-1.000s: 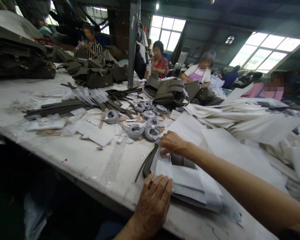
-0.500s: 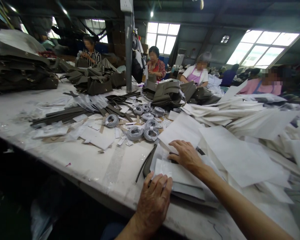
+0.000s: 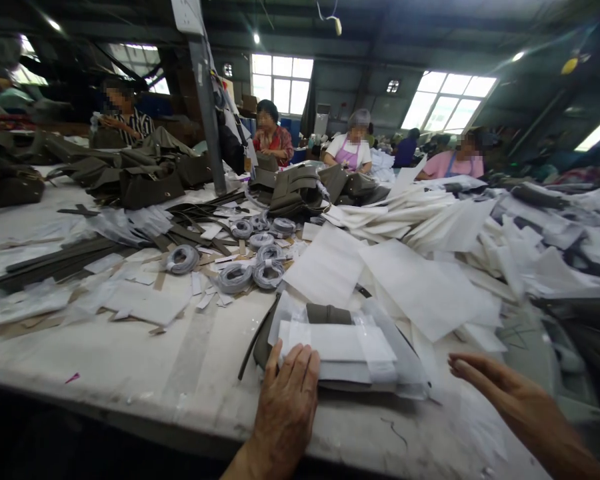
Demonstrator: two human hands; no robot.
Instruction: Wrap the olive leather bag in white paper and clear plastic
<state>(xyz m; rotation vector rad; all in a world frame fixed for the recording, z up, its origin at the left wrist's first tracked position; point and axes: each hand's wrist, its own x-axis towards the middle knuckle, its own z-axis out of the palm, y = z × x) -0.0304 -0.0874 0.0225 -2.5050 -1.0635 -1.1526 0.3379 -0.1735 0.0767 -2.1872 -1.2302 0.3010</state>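
Close to the front edge of the bench (image 3: 205, 393), there's an olive bag (image 3: 329, 314) lying flat, smooth and leathery-looking, with a rounded ribbed piece peeking out on top. It's half buried under a flat white packet (image 3: 337, 342), crisp and rectangular, and some cloudy, thin wrapping (image 3: 407, 360) spilling off its right side. Left hand (image 3: 287, 393) is laid over the packet's left end, fingers slightly apart and resting on it, not clamped. Right hand (image 3: 505, 393) is off the bag, over by the front right part of the bench, fingers bunched close; can't tell if there's anything between them. Further back you've got grey coils (image 3: 235, 277), shiny and ring-shaped, some matte white sheets (image 3: 325, 263) and long flat dark straps (image 3: 75, 257) toward the left edge.

Compared with half a second ago: the right hand was over the bag's top and has pulled away to the right, so that ribbed bit is uncovered. Left hand hasn't budged off the packet. The view's swung right too.
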